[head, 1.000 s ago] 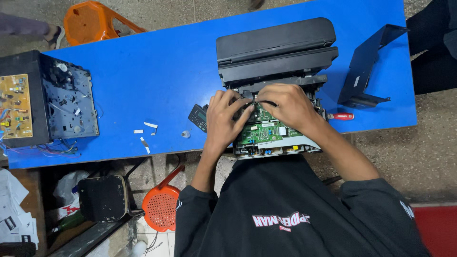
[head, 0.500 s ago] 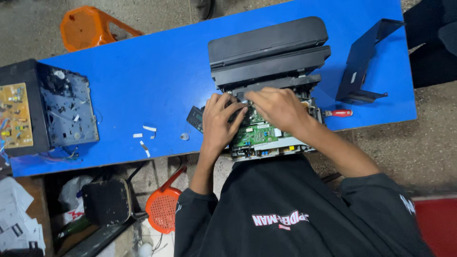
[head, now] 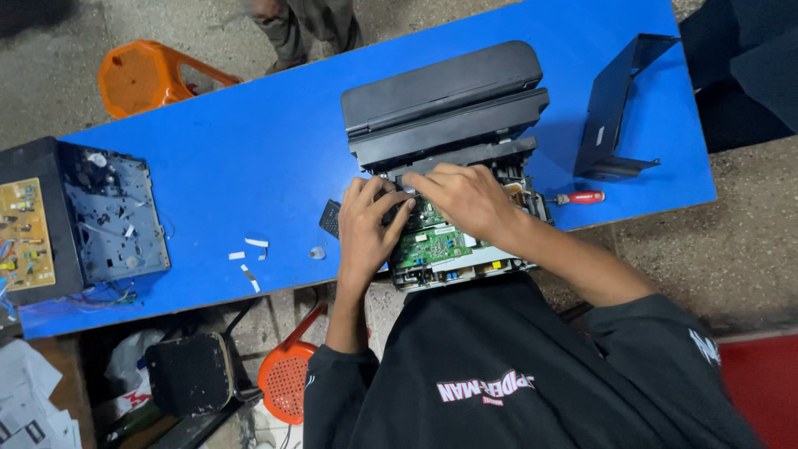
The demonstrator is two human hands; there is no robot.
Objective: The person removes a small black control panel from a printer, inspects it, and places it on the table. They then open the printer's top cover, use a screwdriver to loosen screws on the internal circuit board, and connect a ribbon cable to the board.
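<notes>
At the near edge of the blue tabletop (head: pixel 249 158), one opened black printer (head: pixel 445 108) exposes one green circuit board (head: pixel 432 243) inside its casing. The left hand (head: pixel 366 226) lies flat on the board's left edge, fingers loosely apart, its grip clamping nothing. The right hand (head: pixel 470 195) presses over the board's top; its grip cannot be told. One red-handled screwdriver (head: pixel 579 198) lies just right.
</notes>
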